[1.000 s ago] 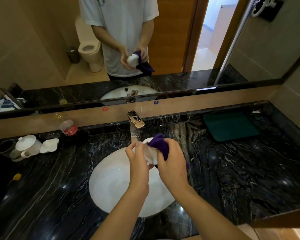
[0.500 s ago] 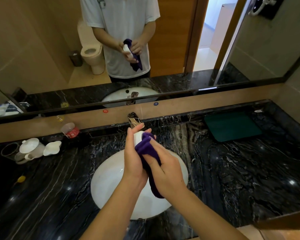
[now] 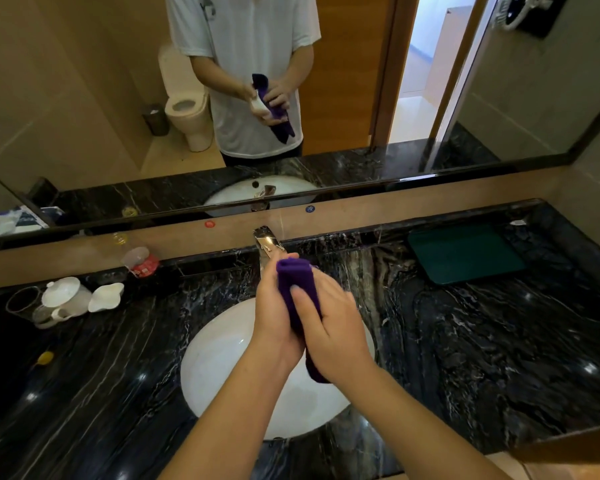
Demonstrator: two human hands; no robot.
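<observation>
Both hands are raised over the white sink basin (image 3: 219, 362), just in front of the chrome faucet (image 3: 266, 241). My left hand (image 3: 274, 310) is curled round a small white cup, which the hand and cloth hide in the direct view. The cup (image 3: 259, 104) shows only in the mirror reflection. My right hand (image 3: 336, 327) grips a folded purple cloth (image 3: 293, 279) and presses it against the cup. The cloth's tail hangs down below my right wrist.
A black marble counter (image 3: 499, 341) surrounds the basin. A white teapot (image 3: 66, 299), a white dish (image 3: 106, 296) and a glass (image 3: 23, 301) stand at the left, with a small yellow object (image 3: 45, 357) nearer me. A dark green mat (image 3: 465, 252) lies at the right.
The cloth has gone from bunched on the cup's top to folded flat along its side. My right hand slid down, and the white cup is now hidden from direct view.
</observation>
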